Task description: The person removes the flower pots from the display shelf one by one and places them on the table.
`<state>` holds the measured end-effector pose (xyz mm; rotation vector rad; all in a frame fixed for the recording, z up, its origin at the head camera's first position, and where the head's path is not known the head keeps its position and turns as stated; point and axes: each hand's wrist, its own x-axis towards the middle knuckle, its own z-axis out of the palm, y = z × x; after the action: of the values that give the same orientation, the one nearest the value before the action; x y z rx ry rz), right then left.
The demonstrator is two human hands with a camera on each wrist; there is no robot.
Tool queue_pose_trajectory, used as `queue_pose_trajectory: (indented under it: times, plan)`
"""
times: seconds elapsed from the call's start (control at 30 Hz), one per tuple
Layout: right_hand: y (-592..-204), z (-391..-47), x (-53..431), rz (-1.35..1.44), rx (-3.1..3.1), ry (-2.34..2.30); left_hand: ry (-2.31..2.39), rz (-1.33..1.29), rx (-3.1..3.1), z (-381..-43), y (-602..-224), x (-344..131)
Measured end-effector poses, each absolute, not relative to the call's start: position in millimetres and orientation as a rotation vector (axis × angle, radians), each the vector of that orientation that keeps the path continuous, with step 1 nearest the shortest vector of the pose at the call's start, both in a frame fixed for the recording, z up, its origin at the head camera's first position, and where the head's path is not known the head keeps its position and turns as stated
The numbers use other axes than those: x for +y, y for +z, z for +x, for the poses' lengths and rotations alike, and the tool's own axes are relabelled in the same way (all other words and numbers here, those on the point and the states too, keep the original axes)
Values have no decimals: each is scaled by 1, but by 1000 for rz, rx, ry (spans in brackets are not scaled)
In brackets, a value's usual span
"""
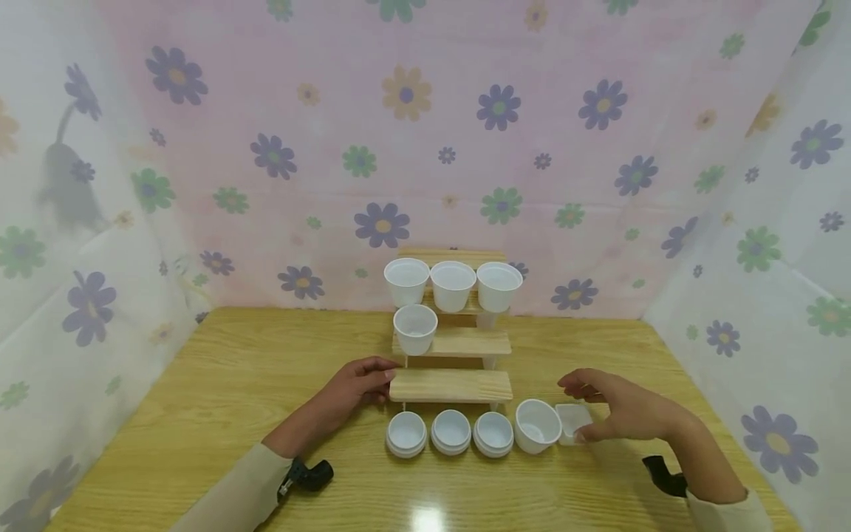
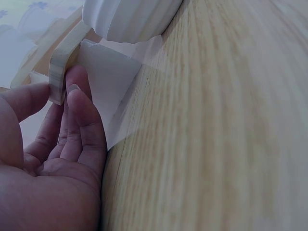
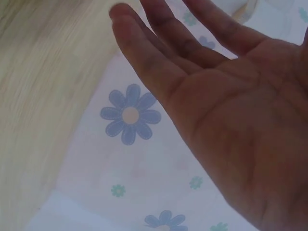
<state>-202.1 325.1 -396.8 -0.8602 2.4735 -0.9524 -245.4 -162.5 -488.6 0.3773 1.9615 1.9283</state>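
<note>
Wooden stand (image 1: 465,341) shows all four tiers only in head view.

left grip (image 1: 354,387) in a pinch, right grip (image 1: 623,408) with loosely curved fingers (image 1: 585,377)

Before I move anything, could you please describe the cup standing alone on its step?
Find the wooden stand on the table. Its second-lowest step bears a white cup at the left end. Unlike the three cups above, it has its step to itself.
</note>
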Motion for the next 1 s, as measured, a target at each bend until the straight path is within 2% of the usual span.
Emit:
queue_pose_trajectory:
  times: [0.4, 1.0]
  plan:
    - [-386, -200, 298, -872, 2770, -951, 1907, 390, 1970, -244, -487, -163]
    - [-374, -201, 274, -898, 2844, -1075, 1915, 387, 1971, -245, -489, -164]
